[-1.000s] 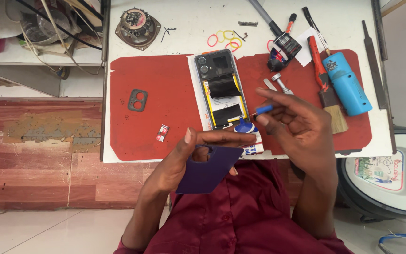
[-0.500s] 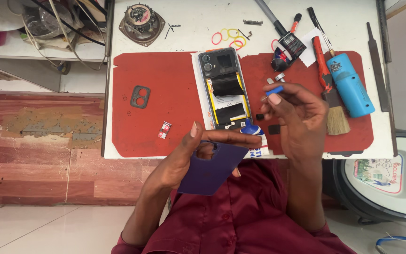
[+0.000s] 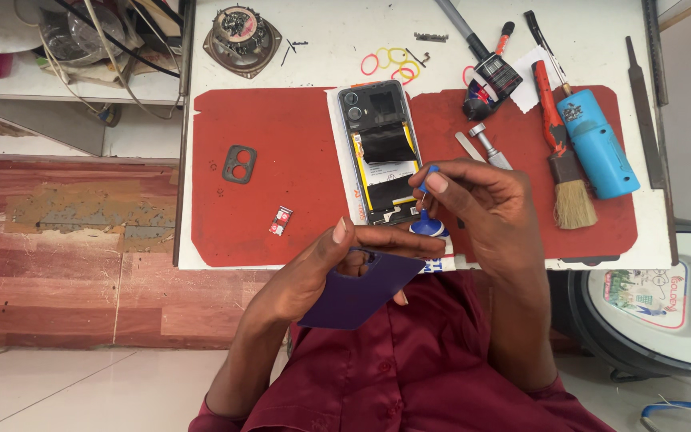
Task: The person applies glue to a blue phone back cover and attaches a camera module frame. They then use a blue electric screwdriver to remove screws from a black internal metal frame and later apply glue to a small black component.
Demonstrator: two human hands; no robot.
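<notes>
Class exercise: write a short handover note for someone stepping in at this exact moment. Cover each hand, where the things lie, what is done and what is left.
Left hand: holds the purple back cover above the lap.
Right hand: pinches a small blue-tipped tool over the opened phone.
Phone lies face down on the red mat; camera bezel and SIM tray lie loose on the mat.
Done: cover off.
Left: phone still open, parts not refitted.

A white worktable [image 3: 321,48] stands over a floor of pale tiles [image 3: 57,384], with a worn reddish wooden panel [image 3: 57,240] beside its left edge. A cluttered white shelf [image 3: 57,80] with cables sits upper left. Even, soft light falls without hard shadows.
</notes>
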